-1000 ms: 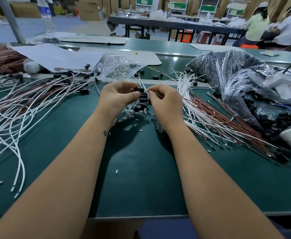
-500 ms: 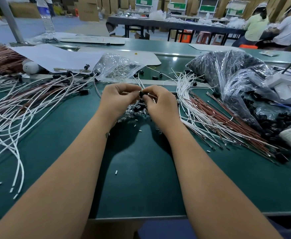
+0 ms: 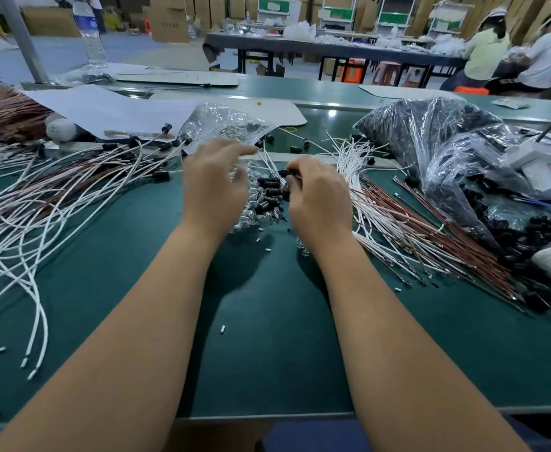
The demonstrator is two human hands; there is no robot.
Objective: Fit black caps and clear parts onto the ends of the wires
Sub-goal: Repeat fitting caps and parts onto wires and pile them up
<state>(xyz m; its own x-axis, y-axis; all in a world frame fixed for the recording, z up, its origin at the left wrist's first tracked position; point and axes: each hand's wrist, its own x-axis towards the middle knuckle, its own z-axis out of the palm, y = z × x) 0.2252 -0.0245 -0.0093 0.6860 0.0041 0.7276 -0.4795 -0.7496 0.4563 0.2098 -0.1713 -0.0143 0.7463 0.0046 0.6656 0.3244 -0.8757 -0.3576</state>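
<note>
Right hand: fingers curled, pinching a black cap on a white wire end above the green table; left hand: motion-blurred, fingers loosely spread, whether it holds anything cannot be told. Large items: bag of black caps far right, spread of capped wires at left, bundle of uncapped white and brown wires just right of the right hand, clear bag behind the left hand. Small items: loose pile of black caps and clear parts between the two hands, with stray white bits nearer on the table.
</note>
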